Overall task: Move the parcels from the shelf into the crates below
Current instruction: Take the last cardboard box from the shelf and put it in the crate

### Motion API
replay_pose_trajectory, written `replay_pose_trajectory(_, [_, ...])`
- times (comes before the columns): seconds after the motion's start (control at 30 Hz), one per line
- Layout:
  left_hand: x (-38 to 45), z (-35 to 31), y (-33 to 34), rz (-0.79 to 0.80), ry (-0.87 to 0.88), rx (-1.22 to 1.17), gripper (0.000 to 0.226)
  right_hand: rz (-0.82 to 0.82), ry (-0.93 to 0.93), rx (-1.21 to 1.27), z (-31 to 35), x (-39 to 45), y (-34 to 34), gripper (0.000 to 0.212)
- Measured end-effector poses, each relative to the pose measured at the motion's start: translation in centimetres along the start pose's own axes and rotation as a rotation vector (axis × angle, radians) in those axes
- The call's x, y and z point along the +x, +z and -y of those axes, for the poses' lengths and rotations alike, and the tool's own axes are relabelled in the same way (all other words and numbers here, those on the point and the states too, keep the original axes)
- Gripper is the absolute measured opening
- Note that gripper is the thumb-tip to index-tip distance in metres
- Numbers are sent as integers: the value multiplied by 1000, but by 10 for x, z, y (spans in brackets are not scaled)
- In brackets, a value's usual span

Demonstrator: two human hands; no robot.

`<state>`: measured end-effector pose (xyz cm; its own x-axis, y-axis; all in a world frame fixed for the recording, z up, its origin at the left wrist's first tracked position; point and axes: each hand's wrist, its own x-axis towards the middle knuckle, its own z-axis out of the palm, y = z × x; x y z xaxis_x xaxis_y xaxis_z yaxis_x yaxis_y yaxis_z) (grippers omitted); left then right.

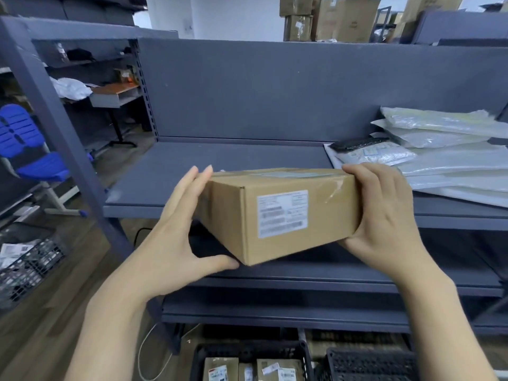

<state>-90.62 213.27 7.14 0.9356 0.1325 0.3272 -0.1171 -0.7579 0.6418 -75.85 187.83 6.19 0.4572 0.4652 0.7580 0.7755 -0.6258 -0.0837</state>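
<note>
A brown cardboard parcel [277, 215] with a white label is held between both hands, in front of the grey shelf [220, 166] and just off its front edge. My left hand [178, 232] presses flat against the parcel's left end, thumb under the lower corner. My right hand [384, 215] grips the right end, fingers wrapped over the top edge. Below, a black crate [250, 350] holds several small brown parcels. A second black crate [371, 364] stands to its right; its inside is hidden.
White plastic mailer bags [445, 160] lie piled on the right of the shelf, with a dark flat object [357, 143] on them. A shelf upright [49, 111] stands at left, a blue chair [30, 149] beyond it. A wire basket [27, 268] sits at lower left.
</note>
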Motion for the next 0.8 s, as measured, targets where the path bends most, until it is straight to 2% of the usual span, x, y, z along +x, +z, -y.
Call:
replay_pose_trajectory(0.23, [-2, -41, 2, 92, -106, 9, 122, -111, 17, -233, 23, 3, 5, 70])
replay_pose_trajectory(0.37, [5, -40, 9, -57, -91, 7, 104, -185, 21, -261, 35, 1, 12, 74])
replay_pose_trajectory(0.53, [5, -30, 14, -146, -145, -38, 119, -271, 25, -325, 42, -5, 18, 77])
replay_pose_trajectory(0.7, [5, -21, 14, -219, -109, -15, 85, -285, 30, -319, 43, -7, 21, 79])
replay_pose_trajectory(0.8, [4, -19, 23, -345, -43, 0, 80, -196, 20, -240, 41, -9, 16, 79])
